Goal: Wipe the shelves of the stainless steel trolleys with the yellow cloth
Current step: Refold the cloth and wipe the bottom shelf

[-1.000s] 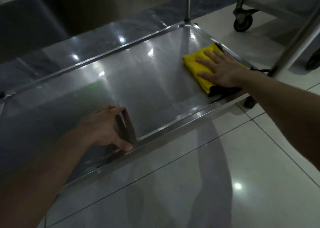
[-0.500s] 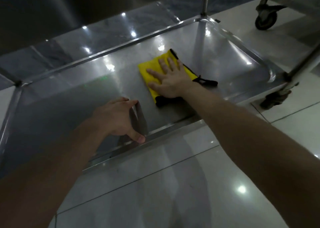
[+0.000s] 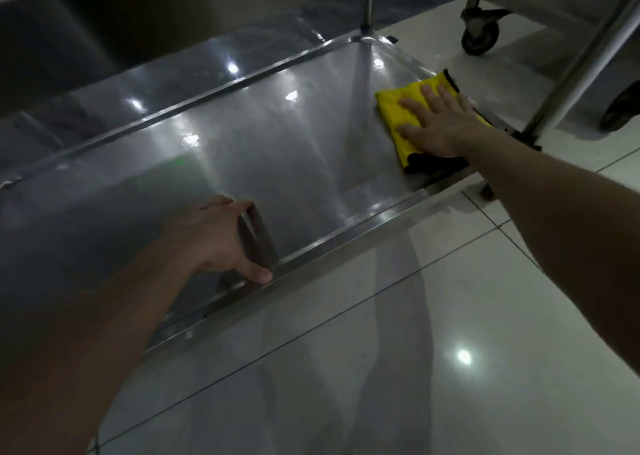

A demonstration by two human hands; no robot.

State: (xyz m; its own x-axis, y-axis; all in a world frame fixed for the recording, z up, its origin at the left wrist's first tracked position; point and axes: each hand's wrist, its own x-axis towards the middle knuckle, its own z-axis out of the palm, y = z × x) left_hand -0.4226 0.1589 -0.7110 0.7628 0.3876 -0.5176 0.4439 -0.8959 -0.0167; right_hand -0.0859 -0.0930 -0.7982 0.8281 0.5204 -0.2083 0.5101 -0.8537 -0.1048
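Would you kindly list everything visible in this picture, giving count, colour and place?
shelf: one, shiny steel, rimmed, low over the floor, centre.
yellow cloth: one, yellow with dark edging, right end of the shelf.
far post: one, steel, at the shelf's far corner.
slanting post: one, steel, right.
castor wheel: one, dark, top right, on the floor.
floor tiles: several, pale, glossy, foreground.
left hand: one, rests on the shelf, thumb at the near rim.
right hand: one, flat on the cloth.
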